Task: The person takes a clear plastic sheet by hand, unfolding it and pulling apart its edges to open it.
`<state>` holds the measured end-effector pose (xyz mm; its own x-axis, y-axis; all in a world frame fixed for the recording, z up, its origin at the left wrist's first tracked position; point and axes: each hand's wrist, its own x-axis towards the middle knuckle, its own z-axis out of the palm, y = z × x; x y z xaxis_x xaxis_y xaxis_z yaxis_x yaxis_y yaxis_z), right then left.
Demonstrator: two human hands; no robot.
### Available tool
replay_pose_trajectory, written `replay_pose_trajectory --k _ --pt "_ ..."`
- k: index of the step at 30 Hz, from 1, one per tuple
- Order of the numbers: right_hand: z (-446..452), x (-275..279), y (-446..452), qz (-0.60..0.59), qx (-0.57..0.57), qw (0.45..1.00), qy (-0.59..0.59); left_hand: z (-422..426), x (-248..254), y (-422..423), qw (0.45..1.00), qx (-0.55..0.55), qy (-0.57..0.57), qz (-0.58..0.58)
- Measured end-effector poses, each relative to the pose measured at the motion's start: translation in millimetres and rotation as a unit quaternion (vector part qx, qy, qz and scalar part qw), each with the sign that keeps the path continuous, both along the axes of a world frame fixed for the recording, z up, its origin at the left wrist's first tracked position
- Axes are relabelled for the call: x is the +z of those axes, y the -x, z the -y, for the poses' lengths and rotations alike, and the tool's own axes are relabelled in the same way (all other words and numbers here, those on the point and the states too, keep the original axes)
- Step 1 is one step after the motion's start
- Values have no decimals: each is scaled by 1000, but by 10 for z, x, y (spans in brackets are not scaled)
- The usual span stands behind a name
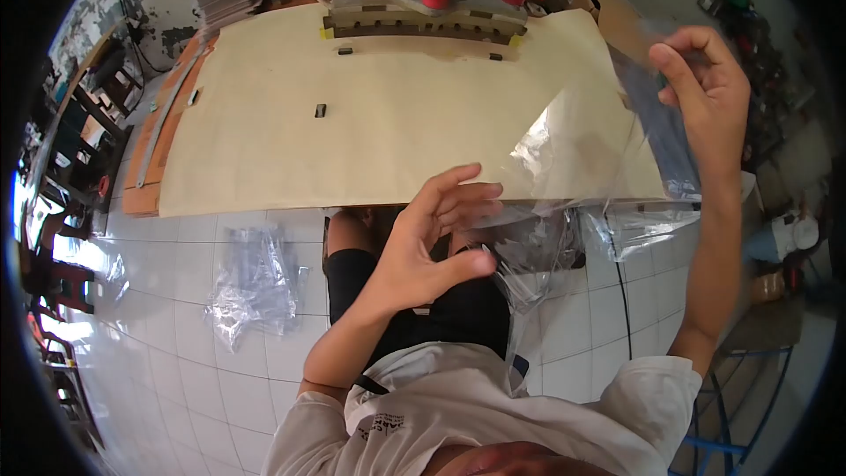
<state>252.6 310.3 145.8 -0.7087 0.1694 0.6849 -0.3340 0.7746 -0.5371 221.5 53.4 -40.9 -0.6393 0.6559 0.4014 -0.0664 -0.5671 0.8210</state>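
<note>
My right hand (708, 84) is raised over the table's right end, thumb and fingertips pinched on the edge of a clear plastic sheet (538, 145). The film is see-through and shiny, and it hangs from that hand across the table's right part. My left hand (445, 234) is at the front edge, over my lap, with its fingers curved and the thumb apart. Nothing shows between those fingers; loose film lies close beside them. More crumpled clear plastic (538, 251) droops below the edge, between the two hands.
A machine with red knobs and a metal bar (423, 22) stands at the back of the paper-covered table (264, 141). Small dark blocks (320, 110) sit on the surface. A metal ruler (167, 115) lies at the left. Clear plastic bags (256, 286) lie on the tiled floor.
</note>
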Motion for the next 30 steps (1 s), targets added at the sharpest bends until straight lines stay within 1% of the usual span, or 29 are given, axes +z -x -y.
replay_pose_trajectory --k 1,2,3,5,7,8,9,10,11,13,14,15,17,18,19,20,21,23,24,25,27,28,29,30 --pt "2 -2 41 8 33 999 1 -36 31 -41 997 52 17 50" --pt "22 -4 47 5 36 999 1 -81 -42 -25 996 82 37 -1" --pt "52 -17 22 23 29 999 21 -109 -89 -27 996 84 37 -3" --pt "87 -50 -61 45 24 998 37 -164 -173 -59 991 36 110 67" --pt "82 -94 -209 46 63 995 59 -213 -258 -97 988 39 116 92" --pt "76 -87 -296 53 61 995 57 -226 -310 -103 987 59 143 54" --pt "67 -48 -388 49 90 994 38 -235 -324 -110 982 79 170 14" --pt "39 -11 -467 44 119 992 18 -249 -265 -151 982 101 155 41" --pt "-21 18 -538 47 115 992 19 -237 -231 -172 982 97 155 44" --pt "-162 76 -684 54 159 986 4 -201 -167 -203 967 146 206 -1" --pt "-204 72 -726 51 161 986 19 -184 -97 -229 964 173 199 -16" --pt "-236 55 -752 50 158 986 17 -151 -47 -245 965 170 197 -17" --pt "-297 -6 -771 51 156 984 70 -31 49 -247 972 164 168 4" --pt "-307 -48 -772 49 154 984 69 67 164 -242 964 181 196 -13" --pt "-306 -106 -766 50 160 980 107 133 179 -222 968 184 170 -2" --pt "-295 -170 -754 51 166 974 145 228 255 -188 966 185 176 -28" --pt "-259 -242 -740 50 167 974 147 335 366 -153 964 187 183 -52" --pt "-145 -423 -686 30 143 963 229 533 558 -89 962 180 197 -51" --pt "-105 -524 -658 30 152 951 268 621 625 -43 961 173 208 -50" --pt "-66 -625 -614 30 156 949 271 710 666 16 960 177 212 -50" --pt "25 -825 -506 29 151 924 351 874 722 139 948 168 244 -114" --pt "85 -917 -452 34 154 913 377 918 698 195 949 178 216 -146" --pt "122 -1026 -398 35 159 910 382 976 710 225 947 182 222 -146" --pt "147 -1143 -338 40 157 896 413 1030 721 252 954 177 220 -97"
